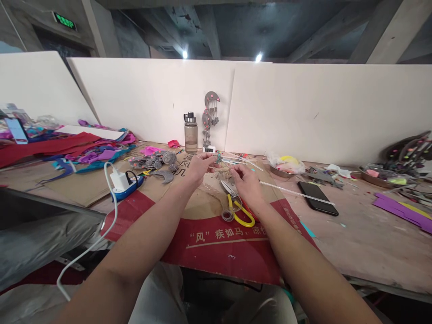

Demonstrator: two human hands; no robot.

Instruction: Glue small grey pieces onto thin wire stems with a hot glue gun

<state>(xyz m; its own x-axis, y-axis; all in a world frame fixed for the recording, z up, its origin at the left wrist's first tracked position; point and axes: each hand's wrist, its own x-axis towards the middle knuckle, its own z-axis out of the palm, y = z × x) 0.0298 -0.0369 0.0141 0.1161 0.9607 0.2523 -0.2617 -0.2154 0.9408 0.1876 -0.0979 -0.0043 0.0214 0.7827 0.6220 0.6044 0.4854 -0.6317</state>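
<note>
Between the thumb and fingers of my left hand (202,166) is a small teal-green piece (218,157). Just to its right, my right hand (246,180) has its fingers pinched around a long thin clear strip (297,193), which reaches out rightward over a black phone (317,198). The two hands are a short gap apart above the cardboard sheet (202,198). Scissors with yellow handles (245,219) lie below my right hand, partly over a red-handled tool (251,211). A roll of thin wire or tape (227,215) rests beside them.
A water bottle (191,135) stands at the back beside a hanging grey ornament (211,112). Left are grey pieces (164,162), a blue power strip (127,189) with a white cable, and coloured fabric (67,148). Right are a bowl with plastic wrap (285,164) and purple strips (401,211).
</note>
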